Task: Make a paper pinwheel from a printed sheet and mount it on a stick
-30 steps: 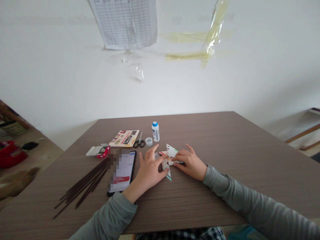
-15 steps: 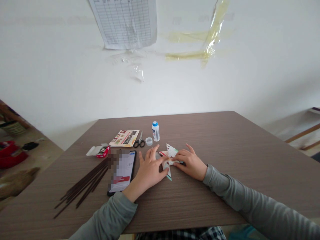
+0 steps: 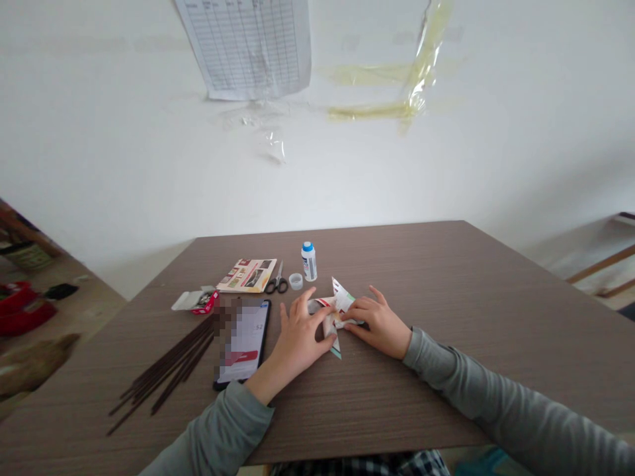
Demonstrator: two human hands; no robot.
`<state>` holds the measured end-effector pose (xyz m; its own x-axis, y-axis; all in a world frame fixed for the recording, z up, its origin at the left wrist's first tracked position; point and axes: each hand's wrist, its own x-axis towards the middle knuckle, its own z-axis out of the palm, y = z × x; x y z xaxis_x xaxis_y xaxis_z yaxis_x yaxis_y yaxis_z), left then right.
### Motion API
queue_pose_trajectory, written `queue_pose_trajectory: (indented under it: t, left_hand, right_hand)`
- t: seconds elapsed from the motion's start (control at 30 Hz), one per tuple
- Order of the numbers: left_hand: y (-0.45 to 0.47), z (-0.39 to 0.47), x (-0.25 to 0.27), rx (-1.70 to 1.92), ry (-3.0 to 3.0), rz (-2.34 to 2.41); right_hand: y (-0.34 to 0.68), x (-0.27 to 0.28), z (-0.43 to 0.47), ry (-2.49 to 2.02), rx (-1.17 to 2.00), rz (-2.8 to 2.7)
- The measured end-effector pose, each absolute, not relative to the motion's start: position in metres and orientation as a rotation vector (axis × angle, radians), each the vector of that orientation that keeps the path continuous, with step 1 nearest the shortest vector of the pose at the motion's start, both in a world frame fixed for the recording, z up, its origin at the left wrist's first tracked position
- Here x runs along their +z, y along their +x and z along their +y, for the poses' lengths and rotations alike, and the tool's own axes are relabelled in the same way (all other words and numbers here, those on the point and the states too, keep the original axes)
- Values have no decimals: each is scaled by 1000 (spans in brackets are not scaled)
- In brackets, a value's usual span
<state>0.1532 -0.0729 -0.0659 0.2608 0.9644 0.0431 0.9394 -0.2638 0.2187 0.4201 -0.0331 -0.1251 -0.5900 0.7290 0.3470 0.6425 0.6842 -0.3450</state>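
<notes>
A paper pinwheel [image 3: 342, 295], cut from printed white paper with red and green marks, lies on the table between my hands. My left hand [image 3: 299, 336] grips its left side, thumb on the lower blade and index finger near the middle. From the right, my right hand [image 3: 377, 324] pinches the folded paper close to the centre. The upper blade points up and away, and a lower blade with a green edge points toward me. My fingers hide part of the centre and the right blade.
Beyond my left hand stand a white glue bottle [image 3: 308, 262] with a blue cap, a small clear cap [image 3: 296, 281], scissors [image 3: 276, 284] and printed paper [image 3: 247, 275]. Further left lie a phone [image 3: 248, 340], dark thin sticks [image 3: 169, 360] and a small red box [image 3: 204, 301].
The pinwheel's upper blade has risen slightly, and its centre shows a little differently between my fingers. My hands have barely moved.
</notes>
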Motion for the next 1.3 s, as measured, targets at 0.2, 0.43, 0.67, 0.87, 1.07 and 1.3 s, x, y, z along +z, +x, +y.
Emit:
queue_pose_trajectory:
  t: [0.2,0.43,0.67,0.87,1.07,1.3]
  left_hand:
    - [150,-73,-70,312,2408,1802]
    - [148,-72,-72,338,2422,1792]
    - [151,-73,-73,395,2400,1808]
    - [151,-76,-74,344,2429,1785]
    - [150,-75,-72,292,2455,1774]
    - [153,-77,-61,184,2431,1789]
  right_hand:
    - [422,-130,-30,-1036,260,-2418]
    - [420,-126,-32,-1063,291,-2424]
    - [417,-120,-36,-1091,268,-2408]
    - [418,-121,-35,-1083,285,-2430]
    - [418,-122,-34,-1080,262,-2425]
    - [418,-119,-35,-1076,277,-2439]
